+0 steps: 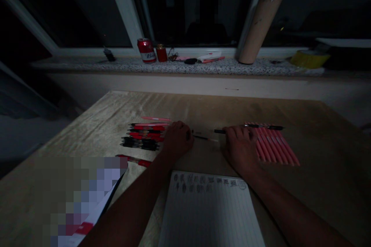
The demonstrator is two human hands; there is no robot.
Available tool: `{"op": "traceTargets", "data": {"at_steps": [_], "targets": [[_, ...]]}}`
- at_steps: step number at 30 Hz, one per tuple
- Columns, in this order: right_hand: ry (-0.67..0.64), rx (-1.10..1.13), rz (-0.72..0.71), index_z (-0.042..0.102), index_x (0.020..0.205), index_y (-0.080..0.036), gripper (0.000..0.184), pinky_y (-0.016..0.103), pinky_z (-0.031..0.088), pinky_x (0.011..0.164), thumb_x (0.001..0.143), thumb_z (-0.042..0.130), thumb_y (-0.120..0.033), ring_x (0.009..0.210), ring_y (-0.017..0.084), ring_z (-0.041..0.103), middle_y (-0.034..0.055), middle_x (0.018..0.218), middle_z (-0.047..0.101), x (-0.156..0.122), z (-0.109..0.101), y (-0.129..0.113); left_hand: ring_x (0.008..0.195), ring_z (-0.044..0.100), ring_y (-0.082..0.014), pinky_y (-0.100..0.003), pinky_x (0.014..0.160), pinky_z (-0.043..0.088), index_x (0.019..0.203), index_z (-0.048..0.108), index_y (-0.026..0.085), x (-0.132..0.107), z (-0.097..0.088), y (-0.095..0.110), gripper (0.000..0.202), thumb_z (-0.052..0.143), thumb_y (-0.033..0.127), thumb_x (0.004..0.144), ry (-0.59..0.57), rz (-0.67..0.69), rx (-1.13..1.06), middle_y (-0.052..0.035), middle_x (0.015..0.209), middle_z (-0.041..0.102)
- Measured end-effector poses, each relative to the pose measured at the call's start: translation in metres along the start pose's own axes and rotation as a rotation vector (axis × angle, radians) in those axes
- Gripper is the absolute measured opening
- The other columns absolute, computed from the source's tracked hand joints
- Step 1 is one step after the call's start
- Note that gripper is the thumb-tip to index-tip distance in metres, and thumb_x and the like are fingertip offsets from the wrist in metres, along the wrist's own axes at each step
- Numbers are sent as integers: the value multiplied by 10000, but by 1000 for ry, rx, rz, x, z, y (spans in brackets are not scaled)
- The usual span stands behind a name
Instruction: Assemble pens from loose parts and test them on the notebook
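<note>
My left hand [178, 139] rests on the table with its fingers curled closed, just right of a pile of red, pink and black pens [145, 134]. Whatever it pinches is too dark to make out. From beside its fingertips a thin pen refill [204, 138] points right, with tiny parts close by. My right hand [240, 142] is closed as well, and a short black pen part [219, 131] sticks out left from under its fingers. Right beside that hand lies a row of pink pens [275, 144], with a black pen [265, 126] across their upper ends.
A lined notepad [208, 208] with pen scribbles lies between my forearms. One red pen [136, 159] sits near my left forearm. Along the windowsill stand a red can [146, 51], a red jar [161, 53], a tall cardboard tube [262, 23] and a yellow tape roll [308, 59].
</note>
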State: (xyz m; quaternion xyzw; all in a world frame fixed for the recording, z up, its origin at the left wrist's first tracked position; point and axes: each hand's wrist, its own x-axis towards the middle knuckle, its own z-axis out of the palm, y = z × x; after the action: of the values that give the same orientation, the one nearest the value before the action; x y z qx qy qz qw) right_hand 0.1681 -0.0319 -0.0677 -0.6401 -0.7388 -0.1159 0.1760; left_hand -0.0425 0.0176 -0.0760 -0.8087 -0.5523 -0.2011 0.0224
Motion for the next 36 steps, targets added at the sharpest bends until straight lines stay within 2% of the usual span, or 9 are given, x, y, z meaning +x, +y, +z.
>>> {"op": "traceTargets", "data": {"at_steps": [7, 13, 19, 25, 27, 30, 32, 36], "targets": [[-60, 39, -99, 565, 1084, -173, 343, 432, 208, 946, 747, 512, -137, 984, 253, 458, 95, 1011, 600, 0, -1, -2, 901, 492, -209, -369, 828, 388, 780, 610, 174, 0, 2, 1, 162, 563, 329, 774, 13, -7, -33, -71, 897, 544], [-81, 54, -115, 565, 1120, -166, 359, 422, 211, 939, 767, 503, -139, 984, 254, 464, 96, 1036, 603, -1, 2, -1, 910, 489, -208, -370, 832, 384, 794, 606, 170, 1, 5, 0, 161, 556, 323, 784, 19, -5, -50, -68, 905, 548], [-80, 98, -140, 562, 1168, -227, 361, 392, 227, 903, 816, 502, -178, 958, 242, 470, 78, 996, 609, -1, 1, -1, 902, 495, -206, -363, 832, 389, 790, 582, 176, 1, 5, -2, 120, 549, 291, 789, 29, -13, -42, -57, 900, 552], [-135, 139, -161, 565, 1159, -248, 303, 341, 271, 812, 879, 449, -254, 892, 215, 510, 64, 923, 616, 0, 0, -4, 909, 502, -196, -339, 842, 409, 819, 555, 177, 0, 0, 3, 85, 523, 253, 795, 115, 17, -143, -57, 892, 545], [-149, 151, -151, 576, 1116, -227, 272, 333, 279, 795, 892, 427, -269, 891, 212, 524, 61, 920, 627, 0, 0, -6, 928, 499, -188, -332, 862, 412, 862, 553, 182, -1, -4, 8, 102, 524, 247, 790, 88, 100, -220, -53, 909, 546], [-169, 167, -155, 595, 1020, -195, 243, 322, 290, 777, 903, 403, -284, 858, 200, 540, 62, 905, 642, 0, -1, -8, 966, 495, -189, -333, 887, 416, 948, 559, 198, -4, -7, 15, 189, 562, 245, 765, -33, 235, -300, -56, 976, 550], [-180, 170, -159, 604, 959, -191, 237, 318, 296, 767, 903, 399, -294, 832, 195, 548, 58, 882, 647, 0, -2, -9, 973, 494, -192, -341, 890, 417, 969, 567, 204, -5, -8, 18, 206, 570, 236, 766, -76, 263, -318, -59, 996, 551], [-187, 166, -165, 615, 925, -199, 240, 317, 309, 762, 901, 402, -308, 817, 196, 568, 49, 852, 659, 1, -5, -10, 959, 494, -185, -337, 881, 422, 968, 572, 203, -5, -7, 16, 173, 530, 224, 801, -93, 268, -335, -57, 985, 549]]}}
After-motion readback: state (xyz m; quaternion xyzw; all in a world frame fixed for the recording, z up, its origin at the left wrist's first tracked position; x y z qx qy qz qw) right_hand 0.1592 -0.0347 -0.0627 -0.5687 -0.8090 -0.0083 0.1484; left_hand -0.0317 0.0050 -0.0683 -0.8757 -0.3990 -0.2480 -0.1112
